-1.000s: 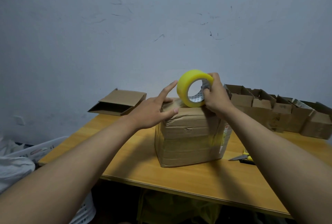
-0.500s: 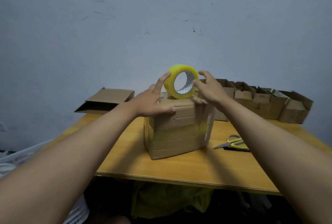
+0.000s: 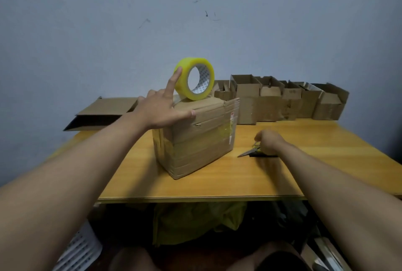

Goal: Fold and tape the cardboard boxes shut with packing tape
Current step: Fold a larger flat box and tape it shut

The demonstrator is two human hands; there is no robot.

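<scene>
A: Where was the box [image 3: 195,138]?

B: On the table [image 3: 304,175], near the middle, one corner turned toward the camera. Its flaps were folded down and bands of tape crossed its sides.

A: And the roll [image 3: 194,78]?

B: Standing on edge on top of the box, at the far side, yellow, with its hole facing the camera. A short clear strip ran from its bottom down onto the box top.

A: What was the left hand [image 3: 162,109] doing?

B: It lay spread flat on the near left part of the box top, thumb stretched along the front edge. The forefinger [image 3: 173,82] pointed up and touched the left rim of the roll. It gripped nothing; it only steadied.

A: The right hand [image 3: 268,141]?

B: Down on the table to the right of the box, well apart from it. The fingers were curled over the yellow handles of the scissors [image 3: 250,151], whose blades lay on the table pointing left toward the box. I could not tell whether the fingers had closed through the loops.

A: Anything else on the table?

B: A row of open boxes [image 3: 289,98] stood along the wall behind, right of the roll, and a flattened box [image 3: 104,109] lay at the far left corner. A white basket [image 3: 80,251] showed below the table edge at the left.
</scene>
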